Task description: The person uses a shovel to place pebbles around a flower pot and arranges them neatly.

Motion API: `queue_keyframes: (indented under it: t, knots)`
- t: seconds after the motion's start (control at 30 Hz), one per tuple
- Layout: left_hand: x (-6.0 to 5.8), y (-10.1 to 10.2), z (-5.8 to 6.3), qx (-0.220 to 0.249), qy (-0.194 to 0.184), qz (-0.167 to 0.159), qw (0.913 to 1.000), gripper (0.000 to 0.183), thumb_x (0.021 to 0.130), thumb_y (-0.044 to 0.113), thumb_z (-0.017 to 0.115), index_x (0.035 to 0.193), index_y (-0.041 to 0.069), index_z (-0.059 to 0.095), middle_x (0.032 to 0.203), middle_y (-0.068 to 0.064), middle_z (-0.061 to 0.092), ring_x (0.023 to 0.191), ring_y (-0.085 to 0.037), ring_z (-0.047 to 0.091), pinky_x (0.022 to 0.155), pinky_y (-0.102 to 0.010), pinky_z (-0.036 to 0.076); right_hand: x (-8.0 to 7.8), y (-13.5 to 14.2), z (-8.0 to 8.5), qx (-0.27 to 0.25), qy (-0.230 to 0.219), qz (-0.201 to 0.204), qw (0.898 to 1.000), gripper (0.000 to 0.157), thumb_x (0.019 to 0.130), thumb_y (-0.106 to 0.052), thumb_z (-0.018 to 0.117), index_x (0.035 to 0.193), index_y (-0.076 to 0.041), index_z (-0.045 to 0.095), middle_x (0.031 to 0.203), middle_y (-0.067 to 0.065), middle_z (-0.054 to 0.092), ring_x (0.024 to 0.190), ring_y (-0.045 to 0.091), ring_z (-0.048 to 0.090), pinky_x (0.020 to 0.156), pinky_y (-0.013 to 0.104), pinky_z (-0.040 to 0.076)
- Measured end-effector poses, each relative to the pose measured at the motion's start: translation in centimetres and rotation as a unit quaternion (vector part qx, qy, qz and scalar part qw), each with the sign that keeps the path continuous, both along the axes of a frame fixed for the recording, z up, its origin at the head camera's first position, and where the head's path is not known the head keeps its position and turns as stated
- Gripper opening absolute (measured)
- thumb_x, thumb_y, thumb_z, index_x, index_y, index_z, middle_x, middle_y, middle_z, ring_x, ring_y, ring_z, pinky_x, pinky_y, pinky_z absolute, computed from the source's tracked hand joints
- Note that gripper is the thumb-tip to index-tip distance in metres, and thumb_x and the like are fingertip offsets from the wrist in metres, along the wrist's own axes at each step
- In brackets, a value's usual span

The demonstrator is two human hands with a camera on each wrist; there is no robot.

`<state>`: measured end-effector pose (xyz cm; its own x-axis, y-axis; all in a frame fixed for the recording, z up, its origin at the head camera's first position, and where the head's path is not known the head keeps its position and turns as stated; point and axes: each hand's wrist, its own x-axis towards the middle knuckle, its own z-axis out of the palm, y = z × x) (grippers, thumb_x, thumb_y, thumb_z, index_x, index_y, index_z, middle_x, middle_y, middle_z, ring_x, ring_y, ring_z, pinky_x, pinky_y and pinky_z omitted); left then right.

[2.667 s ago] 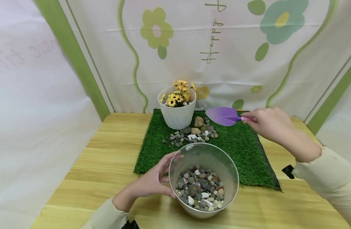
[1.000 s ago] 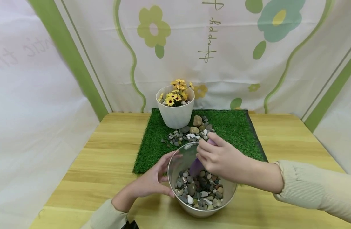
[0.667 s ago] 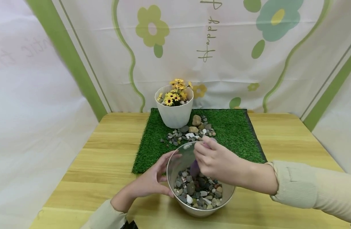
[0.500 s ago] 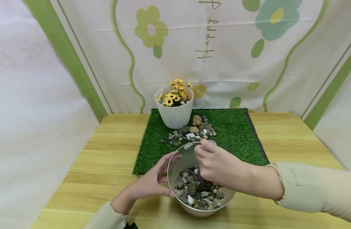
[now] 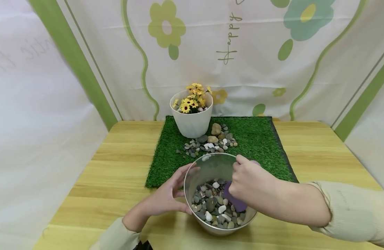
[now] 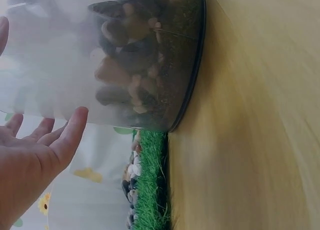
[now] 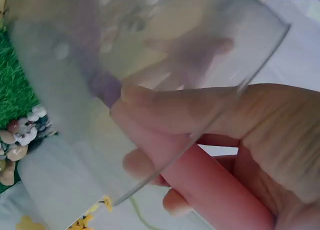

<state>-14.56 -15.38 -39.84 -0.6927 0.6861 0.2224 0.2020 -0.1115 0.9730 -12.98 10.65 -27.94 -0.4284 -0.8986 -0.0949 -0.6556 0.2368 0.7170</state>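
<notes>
A clear bucket (image 5: 207, 172) of pebbles (image 5: 210, 205) stands on the table near me. My left hand (image 5: 168, 196) rests against its left side, fingers spread and only slightly bent, tips touching the wall in the left wrist view. My right hand (image 5: 254, 182) reaches over the right rim and grips the pink handle (image 7: 200, 185) of a garden trowel. The trowel's purple blade (image 5: 237, 201) is down among the pebbles at the right inner wall, partly hidden by the hand. Whether pebbles lie on the blade, I cannot tell.
Behind the bucket lies a green artificial grass mat (image 5: 257, 139). A white flowerpot (image 5: 192, 125) with yellow flowers (image 5: 193, 100) stands at its back left. Several loose stones (image 5: 210, 142) lie between pot and bucket. A printed curtain (image 5: 116, 52) hangs behind the wooden table (image 5: 116, 166).
My right hand has brought the trowel from above the mat down into the bucket, then pushed it through the pebbles towards the right wall. My left hand has stayed at the bucket's side.
</notes>
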Motion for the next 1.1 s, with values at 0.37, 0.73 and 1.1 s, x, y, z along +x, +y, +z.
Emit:
queue_keyframes:
  t: [0.37,0.73,1.1]
  knots:
    - [0.1,-0.2,0.1,0.009,-0.016,-0.007,0.9998,0.104,0.07,0.001,0.078,0.149,0.019,0.012,0.152,-0.009,0.017,0.134,-0.037,0.023,0.096,-0.051,0.04,-0.5,0.6,-0.4,-0.097,-0.105,0.029,0.989,0.026,0.063,-0.03,0.08,0.052,-0.021,0.057,0.052,-0.006,0.05,0.051,0.012,0.04,0.056,0.029,0.029]
    - [0.0,-0.2,0.2,0.005,-0.016,-0.004,0.9999,0.105,0.07,0.003,0.079,0.149,0.02,0.012,0.152,-0.008,0.017,0.135,-0.034,0.023,0.097,-0.048,0.04,-1.0,1.5,-1.9,-0.193,-0.156,0.025,0.969,0.032,0.07,-0.029,0.076,0.05,-0.026,0.051,0.049,-0.011,0.039,0.045,0.008,0.03,0.054,0.027,0.027]
    - [0.1,-0.2,0.2,-0.001,-0.011,-0.004,0.9999,0.104,0.071,0.004,0.078,0.149,0.021,0.011,0.152,-0.008,0.016,0.132,-0.037,0.027,0.097,-0.043,0.042,-2.3,1.7,-2.7,-0.271,-0.152,0.041,0.95,0.008,0.076,-0.031,0.074,0.071,-0.028,0.069,0.057,-0.012,0.045,0.051,0.006,0.04,0.058,0.027,0.032]
